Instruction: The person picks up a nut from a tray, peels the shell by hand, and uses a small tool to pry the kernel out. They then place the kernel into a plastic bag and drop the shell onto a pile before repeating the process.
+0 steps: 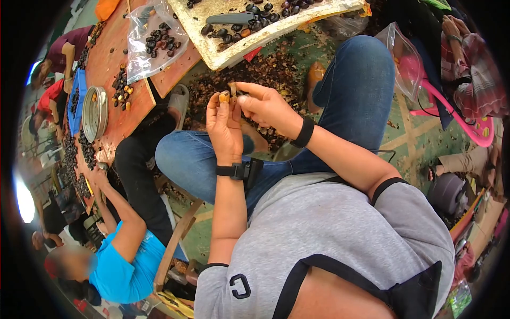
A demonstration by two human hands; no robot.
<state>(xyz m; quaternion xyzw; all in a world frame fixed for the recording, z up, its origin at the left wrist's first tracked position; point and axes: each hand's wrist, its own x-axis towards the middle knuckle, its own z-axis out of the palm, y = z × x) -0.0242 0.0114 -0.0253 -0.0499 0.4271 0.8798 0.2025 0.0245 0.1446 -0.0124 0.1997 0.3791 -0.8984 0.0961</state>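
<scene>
My left hand (226, 127) is raised above my lap, its thumb and fingers pinched on a small yellow-orange nut kernel (224, 98). Close beside it is my right hand (268, 106), with thumb and forefinger brought together at a small pale brown scrap (232, 87) that looks like peel or shell. A dark bit shows by the right thumb, too small to name. Beyond both hands stands a white foam tray (212, 58) of dark, shiny nuts (257, 24). A grey, flat-handled tool (231, 18) lies on those nuts.
Shell scraps (265, 69) litter the floor. A wooden table (114, 69) at left bears a clear bag of nuts (159, 42), a metal sieve (95, 114) and a blue tray (77, 101). A person in a blue shirt (130, 266) works there. A pink stool (457, 111) stands at right.
</scene>
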